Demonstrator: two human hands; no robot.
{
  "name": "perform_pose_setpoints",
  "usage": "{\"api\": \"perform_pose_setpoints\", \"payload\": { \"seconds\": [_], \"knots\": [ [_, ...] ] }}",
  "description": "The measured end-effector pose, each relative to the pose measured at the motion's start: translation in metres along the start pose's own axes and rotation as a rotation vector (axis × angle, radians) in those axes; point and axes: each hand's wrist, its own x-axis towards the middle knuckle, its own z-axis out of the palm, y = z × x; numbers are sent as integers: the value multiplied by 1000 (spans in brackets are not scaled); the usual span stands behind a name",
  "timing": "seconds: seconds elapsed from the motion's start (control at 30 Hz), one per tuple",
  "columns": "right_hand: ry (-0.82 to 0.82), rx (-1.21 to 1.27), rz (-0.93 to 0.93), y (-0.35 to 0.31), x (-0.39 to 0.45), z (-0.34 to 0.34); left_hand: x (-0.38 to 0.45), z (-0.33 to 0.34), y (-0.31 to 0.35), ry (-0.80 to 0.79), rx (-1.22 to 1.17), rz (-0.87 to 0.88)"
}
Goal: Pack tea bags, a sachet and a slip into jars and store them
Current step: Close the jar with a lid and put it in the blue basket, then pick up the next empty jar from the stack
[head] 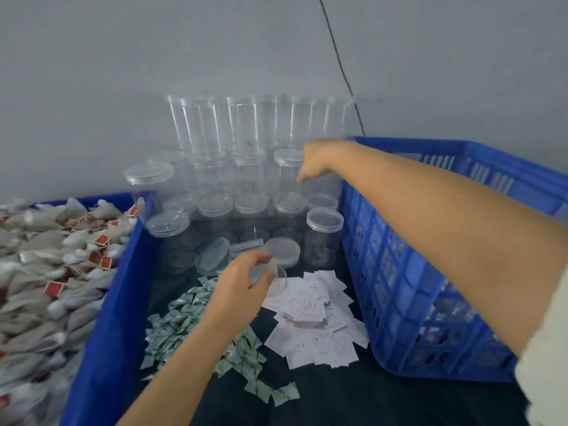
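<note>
My left hand [246, 279] holds a clear plastic lid [270, 278] over the heap of white slips [313, 315], just in front of another loose lid [282, 250]. My right hand [316, 161] reaches out over the stacked clear jars [252, 179], fingers curled downward beside a lidded jar [289, 167]; whether it holds anything cannot be seen. A pile of green-white sachets [184, 321] lies under my left forearm. Tea bags [49, 256] with red tags fill the blue bin at left.
A blue slotted crate [430, 272] stands at right, with jars showing through its walls. The blue bin's wall [104, 302] borders the dark work surface [353, 395] on the left. A grey wall and a black cable [341, 66] stand behind the jars.
</note>
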Motion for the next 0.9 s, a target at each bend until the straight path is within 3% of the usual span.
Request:
{"api": "perform_pose_setpoints", "payload": {
  "seconds": [0.3,0.6,0.9],
  "knots": [
    [57,465,161,10,93,26,3,-16,-30,52,-144,-115],
    [96,530,178,6,125,47,7,-19,-46,29,-159,-140],
    [73,586,150,9,94,36,14,-20,-38,32,-195,-113]
  ]
}}
